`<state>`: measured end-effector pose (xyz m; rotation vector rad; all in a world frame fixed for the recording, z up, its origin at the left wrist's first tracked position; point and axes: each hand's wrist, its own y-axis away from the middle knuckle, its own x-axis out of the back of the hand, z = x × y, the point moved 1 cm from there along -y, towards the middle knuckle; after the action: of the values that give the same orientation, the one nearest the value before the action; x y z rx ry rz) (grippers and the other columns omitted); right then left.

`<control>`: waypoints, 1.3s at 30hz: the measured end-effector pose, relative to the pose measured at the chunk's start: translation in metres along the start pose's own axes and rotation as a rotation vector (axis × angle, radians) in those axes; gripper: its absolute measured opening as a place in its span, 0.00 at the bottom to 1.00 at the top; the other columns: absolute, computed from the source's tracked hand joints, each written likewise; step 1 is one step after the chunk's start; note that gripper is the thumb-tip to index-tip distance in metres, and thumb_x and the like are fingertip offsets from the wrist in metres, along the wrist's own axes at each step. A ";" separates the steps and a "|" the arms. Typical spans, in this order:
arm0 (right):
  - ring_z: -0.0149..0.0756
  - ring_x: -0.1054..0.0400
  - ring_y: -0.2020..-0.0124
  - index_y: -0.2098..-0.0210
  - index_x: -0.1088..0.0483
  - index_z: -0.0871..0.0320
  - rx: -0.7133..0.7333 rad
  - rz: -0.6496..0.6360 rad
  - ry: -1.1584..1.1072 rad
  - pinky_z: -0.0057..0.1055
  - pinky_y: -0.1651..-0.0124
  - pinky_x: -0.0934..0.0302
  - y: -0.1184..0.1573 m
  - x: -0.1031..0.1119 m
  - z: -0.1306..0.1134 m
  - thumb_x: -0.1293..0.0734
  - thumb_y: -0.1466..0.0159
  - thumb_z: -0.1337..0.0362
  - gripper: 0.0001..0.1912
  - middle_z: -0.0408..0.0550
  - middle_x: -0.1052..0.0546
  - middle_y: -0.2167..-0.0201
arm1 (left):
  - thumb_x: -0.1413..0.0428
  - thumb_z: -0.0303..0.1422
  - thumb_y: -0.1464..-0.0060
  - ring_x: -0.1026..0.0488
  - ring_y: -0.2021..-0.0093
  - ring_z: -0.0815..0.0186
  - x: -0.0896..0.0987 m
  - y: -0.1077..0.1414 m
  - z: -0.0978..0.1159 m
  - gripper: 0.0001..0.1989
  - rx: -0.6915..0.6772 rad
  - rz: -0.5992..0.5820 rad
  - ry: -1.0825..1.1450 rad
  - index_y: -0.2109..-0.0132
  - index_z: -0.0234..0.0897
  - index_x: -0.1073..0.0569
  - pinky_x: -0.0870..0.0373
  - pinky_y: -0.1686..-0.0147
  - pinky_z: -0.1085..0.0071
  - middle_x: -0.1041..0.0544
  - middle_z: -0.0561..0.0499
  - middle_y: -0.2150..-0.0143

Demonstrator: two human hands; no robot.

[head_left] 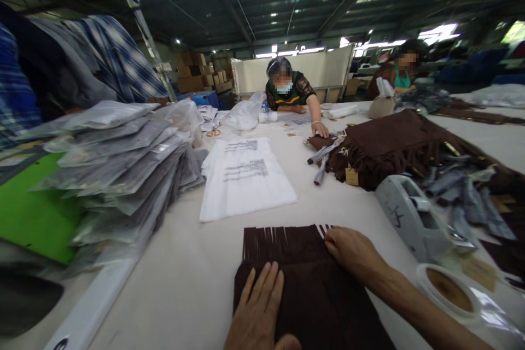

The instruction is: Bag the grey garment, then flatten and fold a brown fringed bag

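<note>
A dark brown fringed fabric piece (pixel 311 290) lies on the table in front of me, its cut fringe pointing away. My left hand (pixel 259 306) rests flat on its left side, just below the fringe, with the fingers stretched out. At the far right corner, my right hand (pixel 355 249) is closed on the ends of the fringe strips; its fingertips are partly hidden. Beyond the fabric lies a stack of white printed plastic bags (pixel 250 186).
Clear-bagged grey goods (pixel 118 158) are piled at left. To the right stand a tape dispenser (pixel 410 219), a tape roll (pixel 447 290) and a heap of brown fringed pieces (pixel 394 142). Across the table, a co-worker (pixel 287 87) reaches toward that heap; another person (pixel 400 74) is farther back.
</note>
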<state>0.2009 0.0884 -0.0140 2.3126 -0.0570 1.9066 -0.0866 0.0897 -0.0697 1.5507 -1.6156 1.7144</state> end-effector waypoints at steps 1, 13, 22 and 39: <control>0.43 0.27 0.64 0.70 0.26 0.57 -0.009 0.004 -0.003 0.33 0.63 0.42 0.001 0.001 0.003 0.40 0.35 0.69 0.12 0.51 0.21 0.67 | 0.58 0.58 0.37 0.40 0.34 0.55 0.000 0.000 0.000 0.44 0.007 -0.005 0.014 0.31 0.23 0.49 0.39 0.41 0.57 0.32 0.39 0.36; 0.44 0.27 0.65 0.72 0.24 0.58 -0.010 0.027 -0.051 0.32 0.66 0.46 -0.010 -0.001 0.000 0.37 0.41 0.71 0.10 0.54 0.20 0.68 | 0.56 0.55 0.36 0.37 0.35 0.51 0.000 0.000 0.004 0.44 0.032 -0.060 0.061 0.30 0.24 0.58 0.33 0.44 0.51 0.35 0.37 0.35; 0.38 0.26 0.65 0.70 0.24 0.53 0.005 0.175 -0.372 0.30 0.61 0.36 0.022 0.039 0.006 0.38 0.38 0.59 0.11 0.42 0.19 0.69 | 0.53 0.54 0.37 0.38 0.35 0.51 -0.001 0.001 0.005 0.45 0.059 -0.094 0.086 0.29 0.27 0.62 0.32 0.44 0.49 0.38 0.38 0.33; 0.46 0.35 0.39 0.44 0.30 0.56 0.608 0.108 -0.384 0.43 0.38 0.37 0.099 -0.013 -0.097 0.38 0.31 0.66 0.17 0.53 0.27 0.41 | 0.53 0.49 0.35 0.39 0.34 0.54 -0.012 0.008 0.005 0.41 0.070 -0.095 0.088 0.29 0.31 0.62 0.37 0.39 0.53 0.37 0.41 0.32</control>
<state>0.0921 0.0026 -0.0005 3.1026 0.4220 1.6537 -0.0866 0.0882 -0.0854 1.5355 -1.4309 1.7796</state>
